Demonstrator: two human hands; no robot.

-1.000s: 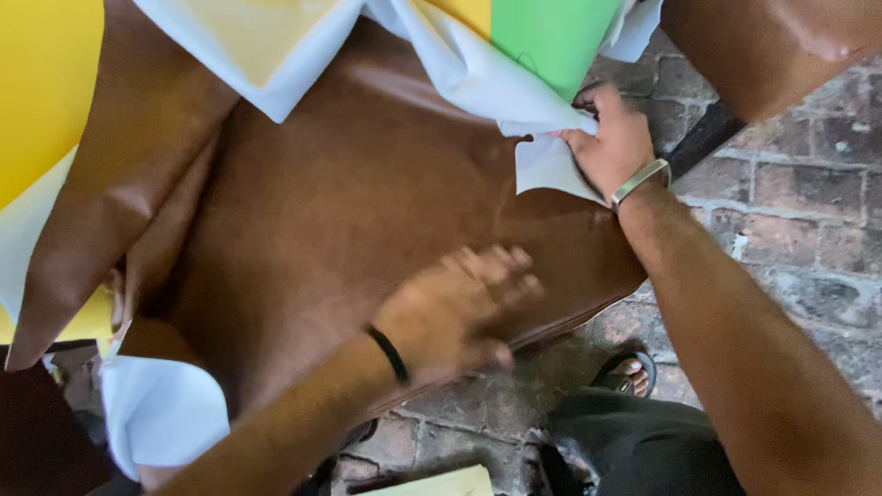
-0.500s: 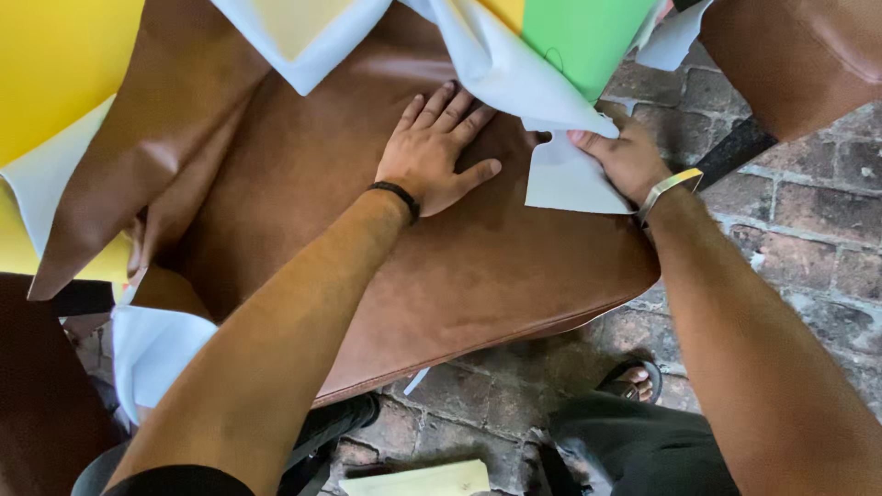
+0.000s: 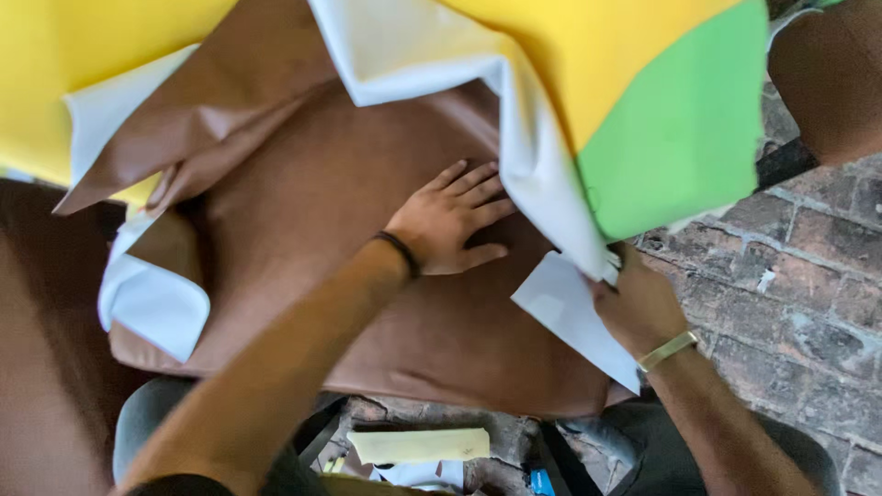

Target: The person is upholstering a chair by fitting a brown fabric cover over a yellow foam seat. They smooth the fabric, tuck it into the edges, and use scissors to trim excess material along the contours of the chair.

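A brown leatherette sheet, matte and creased with a white backing, lies spread across the lap. The left hand presses flat on it, fingers spread, holding nothing. The right hand pinches the white edge of a yellow-and-green sheet. A pale yellow strip lies below on the brick floor.

The left hand is laid flat, fingers spread, on the brown leatherette sheet, while the white-backed yellow and green sheet is gripped at its edge by the right hand above brick paving.
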